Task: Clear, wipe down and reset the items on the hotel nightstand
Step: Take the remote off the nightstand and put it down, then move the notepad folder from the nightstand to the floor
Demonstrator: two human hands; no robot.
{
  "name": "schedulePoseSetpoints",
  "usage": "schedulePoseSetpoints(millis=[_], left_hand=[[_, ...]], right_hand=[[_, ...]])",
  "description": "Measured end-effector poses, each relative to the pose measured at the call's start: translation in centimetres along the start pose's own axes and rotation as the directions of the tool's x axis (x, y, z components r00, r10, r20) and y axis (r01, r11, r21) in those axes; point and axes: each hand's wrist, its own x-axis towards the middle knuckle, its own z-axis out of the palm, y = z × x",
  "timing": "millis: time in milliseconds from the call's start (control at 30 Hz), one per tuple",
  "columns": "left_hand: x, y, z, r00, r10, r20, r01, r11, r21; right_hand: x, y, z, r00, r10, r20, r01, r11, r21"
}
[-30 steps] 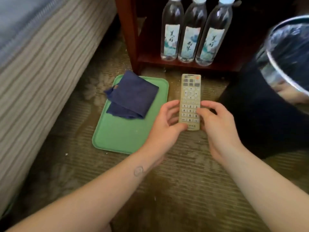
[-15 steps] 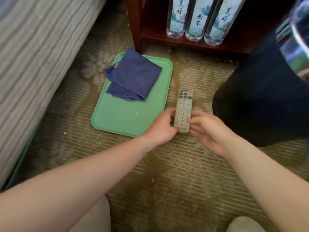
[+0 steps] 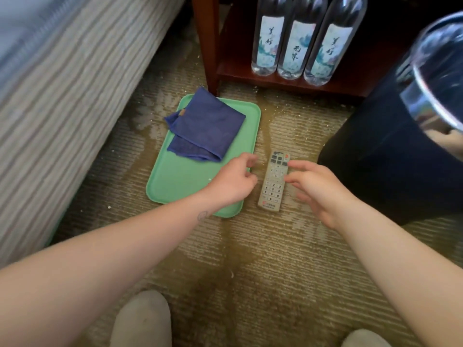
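A beige remote control (image 3: 273, 181) lies flat on the carpet, just right of a green tray (image 3: 180, 181). A folded blue cloth (image 3: 205, 126) lies on the tray's far half. My left hand (image 3: 234, 182) hovers over the tray's right edge, fingers loosely curled, holding nothing. My right hand (image 3: 318, 189) is to the right of the remote with relaxed fingers, its fingertips at or near the remote's right edge. Three water bottles (image 3: 295, 43) stand on the lower shelf of the dark red nightstand (image 3: 208, 46).
A striped bed base (image 3: 62, 101) runs along the left. A black bin (image 3: 390, 159) with a clear liner stands at the right, close to the remote. Two slippered feet (image 3: 142, 319) show at the bottom. Crumbs dot the carpet.
Both hands have let go of the remote, which now lies on the carpet beside the tray. The left hand has drawn back over the tray edge.
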Motion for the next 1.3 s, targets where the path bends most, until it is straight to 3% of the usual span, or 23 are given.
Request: schedulePoseSetpoints(millis=[133,200,267,333,433,533,633,800,900,1000,1100,1167,1300], left_hand=[[1.9,5.0,-5.1,0.954,0.244,-0.176,-0.241,0.97,0.035],[2.7,9.0,-7.8,0.869,0.39,-0.304,-0.397,0.917,0.042],[2.8,13.8,-10.7,0.732,0.532,-0.426,-0.558,0.826,0.073],[2.5,18.6,-13.6,0.561,0.652,-0.509,-0.698,0.703,0.131],[2.4,26.1,-17.7,0.325,0.73,-0.602,-0.83,0.525,0.189],[3.5,32.1,-20.5,0.233,0.728,-0.645,-0.869,0.454,0.198],[5.7,36.9,-21.8,0.287,0.694,-0.66,-0.869,0.479,0.125],[10.9,42.2,-21.4,0.682,0.465,-0.565,-0.682,0.683,-0.261],[14.0,44.6,-21.3,0.817,0.368,-0.444,-0.543,0.75,-0.378],[16.5,46.8,-21.3,0.873,0.318,-0.369,-0.47,0.749,-0.466],[19.2,49.1,-21.1,0.926,0.265,-0.268,-0.372,0.75,-0.547],[21.0,50.4,-21.1,0.951,0.225,-0.212,-0.307,0.769,-0.56],[24.1,52.9,-20.5,0.978,0.147,-0.15,-0.207,0.797,-0.568]], right_hand=[[-1.2,-6.0,0.1,0.977,-0.214,-0.021,0.211,0.971,-0.117],[-2.2,-10.5,0.2,0.924,-0.383,-0.012,0.379,0.916,-0.13],[-3.6,-15.5,-0.2,0.834,-0.552,-0.005,0.545,0.825,-0.148],[-5.4,-20.3,-1.2,0.695,-0.719,-0.013,0.703,0.683,-0.199],[-8.3,-27.3,-4.5,0.344,-0.938,-0.053,0.888,0.343,-0.308],[-9.3,-33.0,-8.6,0.114,-0.981,-0.158,0.903,0.169,-0.394],[-8.6,-37.9,-13.2,0.035,-0.957,-0.289,0.867,0.173,-0.468],[-3.9,-42.5,-21.3,0.21,-0.87,-0.446,0.61,0.473,-0.635],[-0.7,-42.8,-25.9,0.224,-0.788,-0.574,0.532,0.592,-0.605],[1.4,-43.5,-28.9,0.171,-0.7,-0.693,0.527,0.66,-0.536],[2.7,-44.7,-30.7,0.133,-0.717,-0.685,0.522,0.638,-0.567],[3.7,-45.6,-31.5,0.188,-0.726,-0.661,0.462,0.659,-0.593],[5.6,-46.7,-32.8,0.414,-0.689,-0.595,0.3,0.72,-0.626]])
